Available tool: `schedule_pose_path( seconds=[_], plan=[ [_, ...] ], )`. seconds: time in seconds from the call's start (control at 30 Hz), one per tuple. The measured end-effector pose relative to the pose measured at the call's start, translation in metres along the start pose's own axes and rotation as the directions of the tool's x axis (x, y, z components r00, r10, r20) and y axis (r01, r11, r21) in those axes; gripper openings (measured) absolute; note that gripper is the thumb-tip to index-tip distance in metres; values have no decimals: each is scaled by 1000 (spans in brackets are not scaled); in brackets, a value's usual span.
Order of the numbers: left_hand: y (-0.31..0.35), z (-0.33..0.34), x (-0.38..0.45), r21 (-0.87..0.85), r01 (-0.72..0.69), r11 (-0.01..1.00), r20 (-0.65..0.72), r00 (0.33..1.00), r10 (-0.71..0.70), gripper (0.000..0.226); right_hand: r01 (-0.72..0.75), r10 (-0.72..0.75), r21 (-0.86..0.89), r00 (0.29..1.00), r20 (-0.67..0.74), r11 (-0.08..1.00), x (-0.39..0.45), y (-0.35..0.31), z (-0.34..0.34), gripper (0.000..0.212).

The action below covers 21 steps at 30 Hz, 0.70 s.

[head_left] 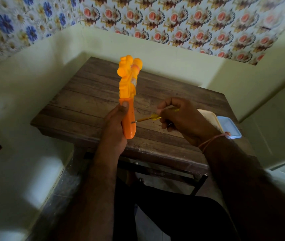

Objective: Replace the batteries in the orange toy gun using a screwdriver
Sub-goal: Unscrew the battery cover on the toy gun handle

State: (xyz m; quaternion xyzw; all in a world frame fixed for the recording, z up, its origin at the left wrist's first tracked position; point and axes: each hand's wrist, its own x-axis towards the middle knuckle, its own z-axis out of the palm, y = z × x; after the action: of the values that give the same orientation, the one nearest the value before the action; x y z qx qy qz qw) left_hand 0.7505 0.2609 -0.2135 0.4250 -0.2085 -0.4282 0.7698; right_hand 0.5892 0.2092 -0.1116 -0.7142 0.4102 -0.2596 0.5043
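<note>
Left hand (pixel 116 124) grips the toy gun (pixel 128 94) above the counter (pixel 79 108); right hand (pixel 178 117) pinches the screwdriver (pixel 148 118). Tip could slip off the screw.

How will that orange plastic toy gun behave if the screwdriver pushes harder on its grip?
The orange plastic toy gun is probably stiff moulded plastic and light for its size. The left hand holds only the grip, so the long barrel above may tilt under sideways pressure. The thin yellow-handled screwdriver, pinched by the right hand, could slip off the glossy surface.
</note>
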Motion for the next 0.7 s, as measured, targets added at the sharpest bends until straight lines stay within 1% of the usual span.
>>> schedule_pose_path(
  seconds=[0.17,0.23,0.3,0.37,0.4,0.5,0.63,0.7],
  plan=[
    [0,-2,0,0,7,1000,-17,1000,-7,41,-6,4,28,999,42,1000,0,3,-3,28],
    [0,-2,0,6,6,1000,-7,1000,-6,41,-10,9,18,998,60,1000,-1,3,-2,24],
    [1,-2,0,6,3,1000,5,1000,-3,38,-7,10,-50,998,63,999,0,1,-1,5],
    [1,-2,0,3,1,1000,8,1000,-1,40,8,-1,-143,999,46,990,1,2,-1,14],
    [1,-3,0,1,2,1000,4,1000,-2,42,15,-9,-158,999,40,987,2,2,-1,15],
    [0,-2,0,-5,2,1000,-4,1000,-2,46,28,-26,-107,999,28,994,2,2,-2,2],
    [0,1,0,-2,-6,1000,-6,1000,6,45,23,-22,-10,997,76,1000,-1,0,-4,24],
    [0,1,0,3,4,1000,-9,1000,-4,46,14,-14,6,995,95,1000,-2,-1,-3,28]
  ],
)
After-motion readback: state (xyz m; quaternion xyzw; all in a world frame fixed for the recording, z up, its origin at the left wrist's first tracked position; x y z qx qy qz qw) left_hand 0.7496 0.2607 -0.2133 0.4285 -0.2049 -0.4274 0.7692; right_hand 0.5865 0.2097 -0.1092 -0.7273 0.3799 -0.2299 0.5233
